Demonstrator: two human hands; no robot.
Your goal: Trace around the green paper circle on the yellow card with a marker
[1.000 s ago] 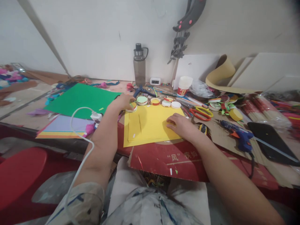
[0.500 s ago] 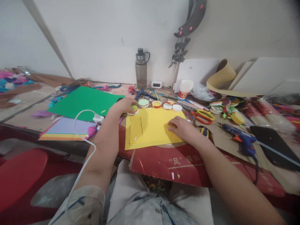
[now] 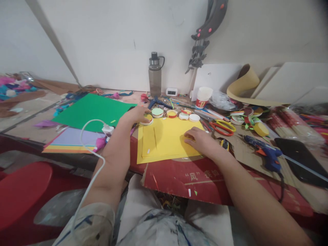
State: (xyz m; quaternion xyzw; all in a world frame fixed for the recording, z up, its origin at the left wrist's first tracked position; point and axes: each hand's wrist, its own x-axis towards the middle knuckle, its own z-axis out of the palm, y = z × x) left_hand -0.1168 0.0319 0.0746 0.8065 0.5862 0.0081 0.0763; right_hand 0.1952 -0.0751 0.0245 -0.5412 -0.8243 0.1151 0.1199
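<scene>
My left hand [image 3: 136, 115] reaches to the upper left corner of the yellow paper sheets [image 3: 171, 136], its fingers closed on a small round piece with a yellow top and white rim [image 3: 146, 119]. The fingertips are partly hidden. My right hand [image 3: 198, 138] rests on the right side of the yellow sheets, fingers loosely bent and a little apart, holding nothing. Along the sheets' far edge sit several similar round pieces, among them a light green one [image 3: 157, 112], a yellow and red one [image 3: 172, 113] and a white one [image 3: 194, 117].
A green sheet [image 3: 89, 112] and a stack of coloured paper [image 3: 71, 140] lie left, crossed by a white cable [image 3: 102, 160]. Scissors [image 3: 222, 128], a hot glue gun [image 3: 266, 152] and a phone [image 3: 299, 160] lie right. Behind stand a bottle [image 3: 155, 80] and paper cup [image 3: 204, 97].
A bit of green seen at my left fingertips no longer shows; the round piece's yellow top is plainer. My right hand stays in place. The view has shifted very slightly.
</scene>
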